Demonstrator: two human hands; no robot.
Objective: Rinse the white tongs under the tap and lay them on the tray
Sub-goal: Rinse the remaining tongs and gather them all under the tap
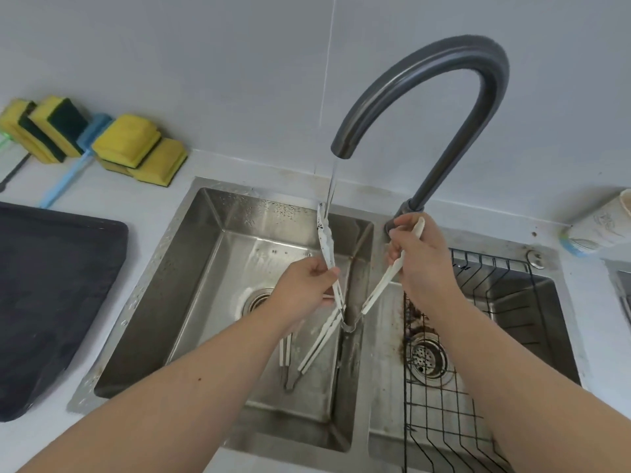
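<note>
The white tongs [325, 237] are spread wide in a V over the left sink basin [218, 254], hinge at the bottom. My left hand [302, 285] grips the left arm, whose speckled tip sits in the water stream falling from the dark grey tap [444, 80]. My right hand [420, 257] holds the right arm, its tip sticking up past my fingers. More white tongs [316, 349] lie in the basin below. The dark tray [51, 295] rests on the counter at the left.
Yellow and green sponges [129, 145] and a blue-handled brush [65, 182] lie along the back wall at the left. A black wire rack [478, 336] sits in the right basin, with brown debris near its drain. A paper cup [601, 227] lies on its side at the right.
</note>
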